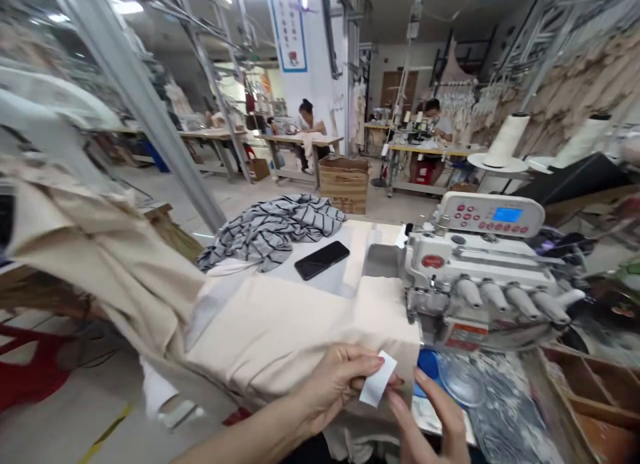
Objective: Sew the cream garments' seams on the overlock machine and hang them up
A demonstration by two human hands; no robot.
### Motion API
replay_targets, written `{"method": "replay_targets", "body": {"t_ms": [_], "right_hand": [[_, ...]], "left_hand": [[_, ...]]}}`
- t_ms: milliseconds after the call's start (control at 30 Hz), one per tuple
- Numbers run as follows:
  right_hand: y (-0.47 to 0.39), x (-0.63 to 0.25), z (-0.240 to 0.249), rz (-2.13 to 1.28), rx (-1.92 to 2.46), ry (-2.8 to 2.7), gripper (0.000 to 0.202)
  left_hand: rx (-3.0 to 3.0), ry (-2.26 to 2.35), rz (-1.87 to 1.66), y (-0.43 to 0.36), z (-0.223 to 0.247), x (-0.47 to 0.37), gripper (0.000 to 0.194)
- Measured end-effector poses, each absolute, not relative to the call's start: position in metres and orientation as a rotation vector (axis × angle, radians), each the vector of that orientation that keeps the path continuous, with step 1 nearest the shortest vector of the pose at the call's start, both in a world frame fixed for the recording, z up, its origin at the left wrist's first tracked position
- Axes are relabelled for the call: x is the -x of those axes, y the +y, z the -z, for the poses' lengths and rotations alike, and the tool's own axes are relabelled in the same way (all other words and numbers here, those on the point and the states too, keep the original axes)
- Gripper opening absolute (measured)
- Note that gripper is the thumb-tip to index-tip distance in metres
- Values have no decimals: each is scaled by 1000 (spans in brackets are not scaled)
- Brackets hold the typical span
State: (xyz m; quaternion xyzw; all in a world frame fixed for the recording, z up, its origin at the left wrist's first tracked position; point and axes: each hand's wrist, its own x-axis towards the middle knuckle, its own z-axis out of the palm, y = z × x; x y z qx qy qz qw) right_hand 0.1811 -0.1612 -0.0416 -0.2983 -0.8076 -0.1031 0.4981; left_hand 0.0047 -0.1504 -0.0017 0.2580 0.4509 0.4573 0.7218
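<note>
Between the thumb and fingers of my left hand (pixel 345 374) is a small white label (pixel 378 379), held over the near edge of the beige fabric (pixel 290 317). My right hand (pixel 435 417) is just to the right, thumb and forefinger spread apart. Its thumb tip is close to the label, and its forefinger tip is by the fabric's right edge; whether either touches is unclear. The fabric lies across the table and reaches the front of the white overlock sewing machine (pixel 480 264). Its near part drops over the table edge.
A black phone (pixel 322 260) and a striped grey cloth (pixel 280 227) lie behind the fabric. To the right are a blue round container (pixel 429 371), a clear lid (pixel 463 381) and a wooden compartment tray (pixel 575 401). Thread cones (pixel 507 141) stand behind the machine. Co-workers (pixel 313 121) sit farther back.
</note>
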Motion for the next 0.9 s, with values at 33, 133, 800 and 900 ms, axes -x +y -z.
{"method": "replay_targets", "body": {"t_ms": [33,133,800,900], "right_hand": [[-158,-176,40,319,715,-1960,38],[-152,-166,36,404,616,-2013,30],[-162,-158,13,-431,873,-1612,14],[-162,-158,12,-422,855,-1627,14]], "left_hand": [[-515,975,-1009,-149,2,-4,51],[-505,984,-1052,-151,-2,-2,48],[-927,1088,-1241,-184,10,-10,46],[-914,1103,-1216,-182,6,-10,49]]}}
